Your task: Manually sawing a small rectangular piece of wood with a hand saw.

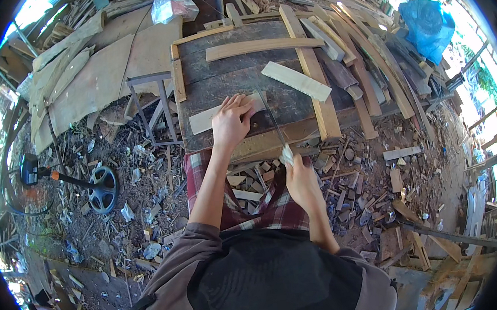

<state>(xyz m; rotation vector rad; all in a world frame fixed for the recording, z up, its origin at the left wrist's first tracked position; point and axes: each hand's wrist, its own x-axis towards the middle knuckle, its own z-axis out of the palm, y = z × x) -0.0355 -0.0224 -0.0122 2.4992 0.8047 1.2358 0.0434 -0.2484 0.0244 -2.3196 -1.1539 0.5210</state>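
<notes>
Over a dark wooden bench (214, 73), a thin, dark-bladed tool (275, 123) is jutting from the clenched right hand (303, 180); a pale wooden strip (202, 121) is lying under the pressing fingers of the left hand (232, 122), near the front edge, bare bench stretching behind.

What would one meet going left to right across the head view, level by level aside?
Black spoked disc → grey frame → left hand → blade → right hand → blue plastic.
</notes>
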